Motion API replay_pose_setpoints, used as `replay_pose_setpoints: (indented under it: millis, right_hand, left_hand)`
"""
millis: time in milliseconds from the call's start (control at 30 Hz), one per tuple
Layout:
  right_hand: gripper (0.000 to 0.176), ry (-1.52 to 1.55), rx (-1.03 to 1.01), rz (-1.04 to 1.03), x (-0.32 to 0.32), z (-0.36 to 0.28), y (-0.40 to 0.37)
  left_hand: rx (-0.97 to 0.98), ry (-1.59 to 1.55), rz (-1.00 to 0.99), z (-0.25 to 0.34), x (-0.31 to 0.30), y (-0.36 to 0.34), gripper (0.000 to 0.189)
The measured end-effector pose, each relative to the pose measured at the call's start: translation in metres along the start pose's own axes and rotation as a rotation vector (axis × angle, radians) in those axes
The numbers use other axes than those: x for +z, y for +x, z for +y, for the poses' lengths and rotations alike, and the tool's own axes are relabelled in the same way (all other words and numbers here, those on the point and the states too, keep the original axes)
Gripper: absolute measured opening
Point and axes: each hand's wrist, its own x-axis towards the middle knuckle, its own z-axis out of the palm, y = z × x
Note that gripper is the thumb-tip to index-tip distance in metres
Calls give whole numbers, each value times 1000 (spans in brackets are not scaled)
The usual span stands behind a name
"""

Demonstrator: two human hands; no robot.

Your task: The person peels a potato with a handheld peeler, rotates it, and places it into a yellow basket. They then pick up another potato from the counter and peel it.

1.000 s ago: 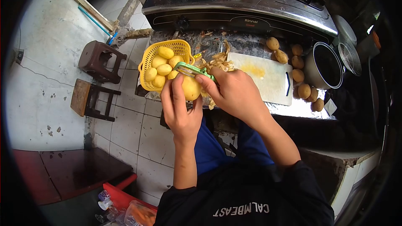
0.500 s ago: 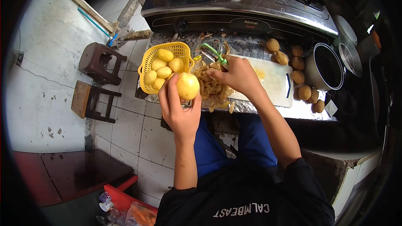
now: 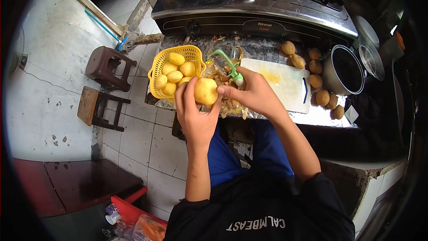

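Observation:
A peeled yellow potato is held in my left hand, its fingers curled around the left side and underneath. My right hand is closed on a green peeler, whose head points up and to the left. The right thumb reaches the potato's right side and seems to touch it. Behind the left hand stands a yellow plastic basket with several peeled potatoes inside. Potato peelings lie heaped under and around the right hand.
A white cutting board lies right of the peelings. Several unpeeled potatoes rest beyond it, near a metal pot. The gas stove borders the back. Two stools stand on the tiled floor at left.
My right hand has moved down and closer to the potato, thumb now at its side, and the peeler has turned more upright. The left hand and potato have shifted slightly right.

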Motion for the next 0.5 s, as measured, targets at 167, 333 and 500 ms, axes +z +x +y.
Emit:
replay_pose_setpoints:
  millis: [167,333,500]
  right_hand:
    - [57,142,-83,-150,7,-16,-15]
    - [35,544,158,-250,3,-8,-20]
    - [32,584,194,-150,1,-9,-19]
  left_hand:
    - [81,60,-59,10,2,-4,64]
    - [194,56,-37,15,-2,-4,62]
    - [201,42,-67,18,-4,-1,62]
